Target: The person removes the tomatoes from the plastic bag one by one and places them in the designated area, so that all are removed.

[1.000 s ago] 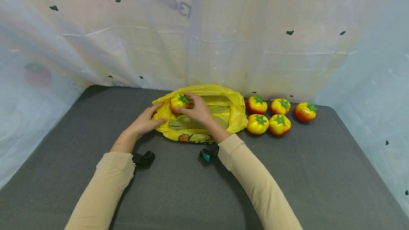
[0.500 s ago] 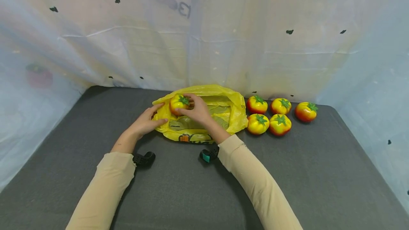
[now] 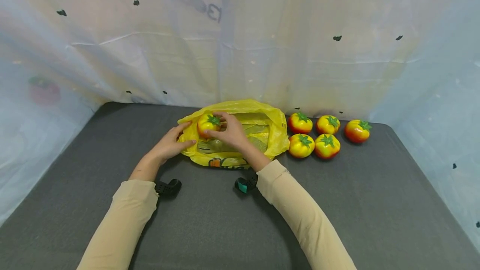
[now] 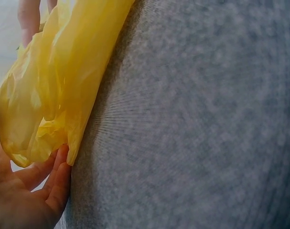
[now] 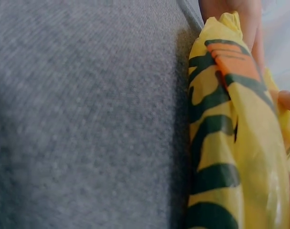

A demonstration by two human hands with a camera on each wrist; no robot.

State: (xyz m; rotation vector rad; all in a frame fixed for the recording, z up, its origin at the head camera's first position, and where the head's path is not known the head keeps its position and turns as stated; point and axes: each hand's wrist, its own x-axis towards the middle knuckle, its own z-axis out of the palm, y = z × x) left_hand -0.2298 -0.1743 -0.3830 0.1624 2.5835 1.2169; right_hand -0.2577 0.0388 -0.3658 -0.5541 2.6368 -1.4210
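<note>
A yellow plastic bag [image 3: 275, 136] lies on the table with its mouth spread wide. At the bag's left end, my left hand [image 3: 168, 144] holds the rim between thumb and fingers; in the left wrist view its fingers [image 4: 59, 191] touch the bag's corner. My right hand [image 3: 233, 133] reaches over the opening and grips a yellow-red tomato [image 3: 207, 125] with a green leafy top, inside the left part of the mouth. Its underside is hidden. In the right wrist view the bag's printed front [image 5: 214, 143] covers most of that hand.
Several more tomatoes [image 3: 327, 146] stand in two rows just right of the bag, one [image 3: 357, 131] a little apart. Behind the dark grey table [image 3: 210, 228] hangs a pale sheet [image 3: 255, 53], with more sheeting at both sides.
The tomato in my right hand has sunk slightly lower into the bag's left part. My left hand keeps its place at the rim. The head view has shifted a little.
</note>
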